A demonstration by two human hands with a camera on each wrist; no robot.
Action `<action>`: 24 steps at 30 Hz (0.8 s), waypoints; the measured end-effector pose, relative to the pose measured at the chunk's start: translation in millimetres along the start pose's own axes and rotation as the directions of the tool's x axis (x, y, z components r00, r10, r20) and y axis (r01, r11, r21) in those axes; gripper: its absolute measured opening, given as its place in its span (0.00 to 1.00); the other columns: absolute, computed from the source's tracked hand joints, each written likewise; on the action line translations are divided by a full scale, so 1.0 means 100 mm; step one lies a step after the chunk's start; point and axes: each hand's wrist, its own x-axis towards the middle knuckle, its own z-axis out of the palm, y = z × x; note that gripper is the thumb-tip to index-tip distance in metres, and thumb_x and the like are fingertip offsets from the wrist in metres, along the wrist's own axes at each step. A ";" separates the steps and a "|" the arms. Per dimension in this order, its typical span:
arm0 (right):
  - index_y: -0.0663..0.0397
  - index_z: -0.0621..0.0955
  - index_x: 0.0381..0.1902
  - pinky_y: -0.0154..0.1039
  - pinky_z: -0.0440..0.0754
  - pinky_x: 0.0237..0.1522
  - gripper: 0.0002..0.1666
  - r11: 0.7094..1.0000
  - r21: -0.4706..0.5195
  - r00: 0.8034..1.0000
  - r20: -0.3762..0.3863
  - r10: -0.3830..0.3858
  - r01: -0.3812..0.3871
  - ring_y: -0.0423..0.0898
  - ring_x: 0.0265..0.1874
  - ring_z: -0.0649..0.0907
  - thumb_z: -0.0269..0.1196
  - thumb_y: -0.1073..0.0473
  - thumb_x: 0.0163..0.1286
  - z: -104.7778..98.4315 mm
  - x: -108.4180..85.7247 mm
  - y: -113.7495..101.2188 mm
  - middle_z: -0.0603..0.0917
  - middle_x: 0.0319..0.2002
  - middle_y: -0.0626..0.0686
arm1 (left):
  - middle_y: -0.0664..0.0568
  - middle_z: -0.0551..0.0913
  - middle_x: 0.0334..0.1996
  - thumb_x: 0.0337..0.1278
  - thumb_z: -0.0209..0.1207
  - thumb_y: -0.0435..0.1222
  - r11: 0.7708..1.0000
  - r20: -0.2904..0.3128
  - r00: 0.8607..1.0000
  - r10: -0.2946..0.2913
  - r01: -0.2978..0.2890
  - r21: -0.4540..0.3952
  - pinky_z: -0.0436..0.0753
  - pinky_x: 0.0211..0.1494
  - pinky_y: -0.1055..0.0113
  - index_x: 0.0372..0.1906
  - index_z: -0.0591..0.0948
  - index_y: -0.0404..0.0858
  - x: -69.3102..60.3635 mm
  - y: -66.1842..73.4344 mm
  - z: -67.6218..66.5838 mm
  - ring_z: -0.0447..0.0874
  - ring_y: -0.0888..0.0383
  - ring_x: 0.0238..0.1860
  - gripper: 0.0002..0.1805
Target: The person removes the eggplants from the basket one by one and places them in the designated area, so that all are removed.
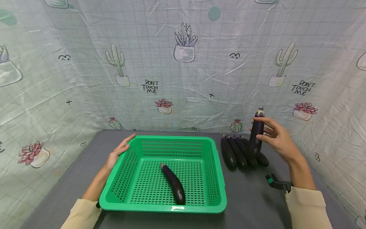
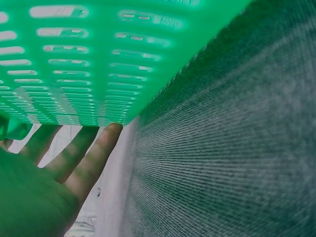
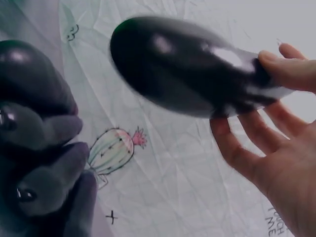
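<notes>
My right hand (image 1: 281, 141) holds an eggplant (image 1: 256, 136) between thumb and fingers, its pale stem end up and its dark rounded end down. In the right wrist view, this eggplant (image 3: 173, 66) is clear of the others. Below and to its left, several more eggplants (image 1: 228, 152) lie side by side on the table. My left hand (image 1: 112, 159) touches the left side of a green plastic basket (image 1: 177, 210), and the left wrist view shows its fingers (image 2: 94, 160) extended against the slotted wall. One curved eggplant (image 1: 174, 184) lies on the basket floor.
A dark grey table (image 1: 243, 197) carries the basket and the eggplants. Behind it and along both sides hangs a pale sheet (image 1: 200, 76) printed with potted cacti. A black wrist-worn device (image 1: 278, 183) sits at my right wrist.
</notes>
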 end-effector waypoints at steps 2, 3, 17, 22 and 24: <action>0.56 0.68 0.77 0.23 0.78 0.55 0.34 1.000 -0.025 1.000 -0.008 -0.002 0.002 0.28 0.64 0.74 0.59 0.72 0.76 -0.03 -0.01 0.04 0.71 0.72 0.40 | 0.31 0.39 0.83 0.85 0.33 0.36 1.000 0.002 1.000 -0.001 0.001 -0.002 0.38 0.75 0.27 0.83 0.48 0.30 0.00 0.00 0.00 0.29 0.32 0.82 0.31; 0.55 0.68 0.77 0.22 0.75 0.57 0.34 0.999 -0.044 1.000 -0.012 -0.004 0.003 0.27 0.66 0.73 0.59 0.71 0.76 -0.05 -0.02 0.05 0.73 0.71 0.39 | 0.30 0.39 0.83 0.85 0.33 0.36 1.000 0.003 1.000 0.003 -0.003 0.002 0.38 0.75 0.28 0.83 0.48 0.30 0.00 0.00 0.00 0.29 0.32 0.81 0.31; 0.53 0.73 0.74 0.70 0.51 0.77 0.29 0.978 -0.194 0.994 -0.093 0.055 -0.073 0.24 0.71 0.63 0.60 0.67 0.77 -0.27 -0.14 0.26 0.67 0.77 0.42 | 0.34 0.42 0.84 0.85 0.32 0.37 1.000 0.018 0.999 0.026 -0.026 0.011 0.58 0.65 0.84 0.83 0.48 0.30 0.00 -0.03 -0.03 0.33 0.38 0.82 0.31; 0.50 0.72 0.75 0.58 0.62 0.77 0.32 0.965 -0.210 0.984 -0.126 0.130 -0.154 0.41 0.76 0.65 0.63 0.64 0.76 -0.34 -0.15 0.28 0.65 0.78 0.47 | 0.45 0.48 0.84 0.85 0.32 0.36 0.999 0.025 0.998 0.051 -0.052 0.010 0.54 0.76 0.71 0.83 0.48 0.29 -0.01 -0.06 -0.05 0.43 0.65 0.82 0.30; 0.49 0.71 0.75 0.65 0.65 0.74 0.33 0.959 -0.209 0.977 -0.139 0.165 -0.192 0.58 0.78 0.65 0.65 0.64 0.74 -0.37 -0.15 0.29 0.62 0.80 0.53 | 0.48 0.50 0.84 0.85 0.32 0.36 0.998 0.023 0.998 0.062 -0.062 0.017 0.52 0.78 0.64 0.82 0.48 0.28 -0.02 -0.07 -0.06 0.47 0.76 0.77 0.30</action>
